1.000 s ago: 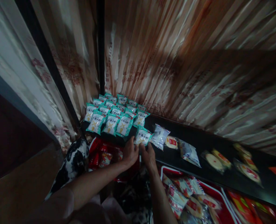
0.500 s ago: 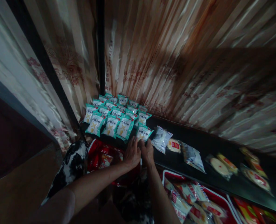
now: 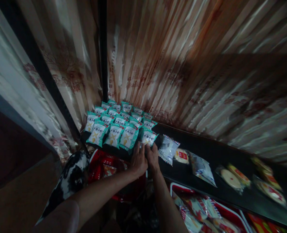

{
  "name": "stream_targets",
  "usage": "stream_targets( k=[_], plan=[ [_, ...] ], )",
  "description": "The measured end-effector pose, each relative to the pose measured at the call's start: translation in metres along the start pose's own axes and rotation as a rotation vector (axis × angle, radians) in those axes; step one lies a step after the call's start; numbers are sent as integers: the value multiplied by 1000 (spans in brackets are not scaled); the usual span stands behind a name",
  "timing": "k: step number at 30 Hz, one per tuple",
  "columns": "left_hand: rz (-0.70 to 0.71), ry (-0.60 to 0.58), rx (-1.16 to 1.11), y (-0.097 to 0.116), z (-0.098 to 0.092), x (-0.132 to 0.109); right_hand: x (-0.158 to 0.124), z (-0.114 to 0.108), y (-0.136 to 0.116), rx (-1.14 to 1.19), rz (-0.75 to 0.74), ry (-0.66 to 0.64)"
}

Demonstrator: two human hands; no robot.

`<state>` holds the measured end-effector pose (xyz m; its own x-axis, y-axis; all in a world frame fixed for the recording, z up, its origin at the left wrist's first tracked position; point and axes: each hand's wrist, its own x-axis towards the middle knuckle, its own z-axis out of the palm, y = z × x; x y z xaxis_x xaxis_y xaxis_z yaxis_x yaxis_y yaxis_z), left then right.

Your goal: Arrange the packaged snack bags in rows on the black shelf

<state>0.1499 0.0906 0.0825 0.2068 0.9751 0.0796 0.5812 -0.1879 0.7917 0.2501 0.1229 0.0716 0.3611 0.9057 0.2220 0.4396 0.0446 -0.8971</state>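
Observation:
A teal-and-white snack bag (image 3: pixel 148 137) leans tilted at the right end of the front row, on the black shelf (image 3: pixel 143 157). My left hand (image 3: pixel 139 160) has its fingers on the bag's lower left edge. At the lower right edge, my right hand (image 3: pixel 152 157) grips the same bag, fingers bent. The fingertips partly cover the bag's bottom. Several matching snack bags (image 3: pixel 129 136) stand in rows to the left and behind. Just right of my right hand lies a whitish, clear-fronted packet (image 3: pixel 168 149).
Farther right on the shelf are a round wrapped pastry (image 3: pixel 181 156), a silvery packet (image 3: pixel 203 169) and more wrapped pastries (image 3: pixel 231 178). Red baskets (image 3: pixel 102 161) with packets stand below the front edge. A black post (image 3: pixel 102 48) and draped patterned sheeting (image 3: pixel 182 64) rise behind.
Both hands have pushed the snack bag slightly back, so it covers more of the bag behind it. The view has tilted a little, and the shelf appears lower.

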Motion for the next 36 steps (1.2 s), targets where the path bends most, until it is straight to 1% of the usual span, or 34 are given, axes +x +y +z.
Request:
stream_targets(
  k=[5,11,15,19,22,25,31,36],
  plan=[
    [11,15,24,0,3,6,5,2,-2,16,96,-6],
    [37,10,0,-5,11,9,14,1,-4,13,139,-10],
    [28,-3,7,-4,13,12,18,0,-4,-15,162,-11],
    [5,-15,6,-1,12,15,20,3,-2,-25,167,-14],
    [-7,-42,13,0,9,16,19,7,1,-41,160,27],
    [-1,-28,1,0,9,17,20,10,3,-52,143,56],
    [19,-4,-21,-2,10,18,23,11,0,-34,114,8],
    [33,-5,-36,-4,10,18,20,14,-6,-15,94,14]
  ],
)
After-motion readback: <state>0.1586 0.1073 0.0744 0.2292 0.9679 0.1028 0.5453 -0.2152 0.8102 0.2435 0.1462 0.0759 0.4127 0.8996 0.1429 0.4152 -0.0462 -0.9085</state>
